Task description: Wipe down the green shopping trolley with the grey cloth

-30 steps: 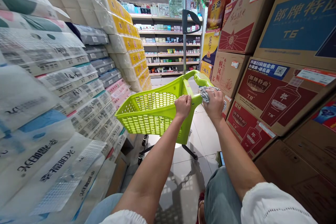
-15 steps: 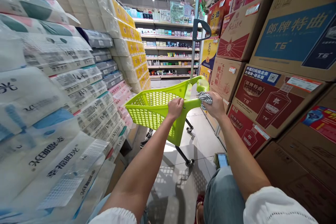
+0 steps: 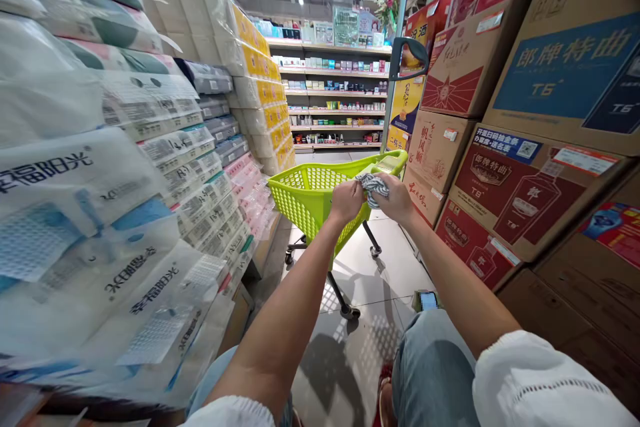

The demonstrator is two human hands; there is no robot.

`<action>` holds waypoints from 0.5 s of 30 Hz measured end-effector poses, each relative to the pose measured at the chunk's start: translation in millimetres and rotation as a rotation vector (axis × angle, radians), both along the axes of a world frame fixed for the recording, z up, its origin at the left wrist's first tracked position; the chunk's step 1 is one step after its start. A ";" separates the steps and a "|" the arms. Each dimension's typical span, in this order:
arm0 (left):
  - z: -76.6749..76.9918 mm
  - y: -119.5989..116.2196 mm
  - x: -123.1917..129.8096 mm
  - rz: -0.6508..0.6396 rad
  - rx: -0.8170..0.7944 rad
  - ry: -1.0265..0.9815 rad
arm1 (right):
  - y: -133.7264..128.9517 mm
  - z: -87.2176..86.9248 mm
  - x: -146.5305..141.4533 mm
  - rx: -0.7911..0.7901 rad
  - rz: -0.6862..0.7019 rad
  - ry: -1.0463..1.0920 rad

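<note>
The lime-green shopping cart (image 3: 295, 203) stands in the aisle in front of me, its perforated basket angled toward the left. My left hand (image 3: 347, 202) is closed at the near corner of the cart by the handle, right beside a grey-and-white striped cloth (image 3: 373, 187). Bunched up, the cloth sits in my right hand (image 3: 399, 200), whose fingers are wrapped round it against the handle. Both hands nearly meet there and hide the near part of the handle. The cart's far handle end (image 3: 400, 159) shows beyond the cloth.
Plastic-wrapped paper packs (image 3: 165, 147) are stacked close on the left. Liquor cartons (image 3: 530, 180) rise along the right. A metal pole with a dark handle (image 3: 407, 59) stands past the cart, before shelves of small goods (image 3: 333, 87). A phone (image 3: 429, 301) shows near my knee.
The cart has turned and its basket has shifted right. My right hand has moved left with the cloth, closing the gap to my left hand. The view has shifted slightly left.
</note>
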State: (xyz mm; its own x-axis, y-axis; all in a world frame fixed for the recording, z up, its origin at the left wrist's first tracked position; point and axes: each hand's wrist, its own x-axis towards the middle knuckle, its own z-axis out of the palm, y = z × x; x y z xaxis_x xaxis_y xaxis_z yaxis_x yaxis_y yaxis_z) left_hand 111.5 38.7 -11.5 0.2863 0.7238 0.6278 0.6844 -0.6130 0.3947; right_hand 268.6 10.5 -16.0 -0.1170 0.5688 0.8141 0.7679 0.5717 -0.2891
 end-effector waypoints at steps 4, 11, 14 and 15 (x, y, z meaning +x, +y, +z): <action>0.6 1.0 -13.6 0.031 0.008 0.001 | 20.9 -1.1 20.4 -0.051 -0.097 0.068; -3.9 6.6 -20.3 0.111 0.041 -0.033 | -0.4 -7.6 -27.0 -0.005 -0.149 0.146; -6.4 9.0 -27.4 0.094 0.049 -0.045 | -18.4 -8.4 -60.3 0.005 -0.086 0.080; -6.8 9.3 -30.5 0.083 0.048 -0.051 | -21.2 -8.3 -65.7 0.003 -0.076 0.062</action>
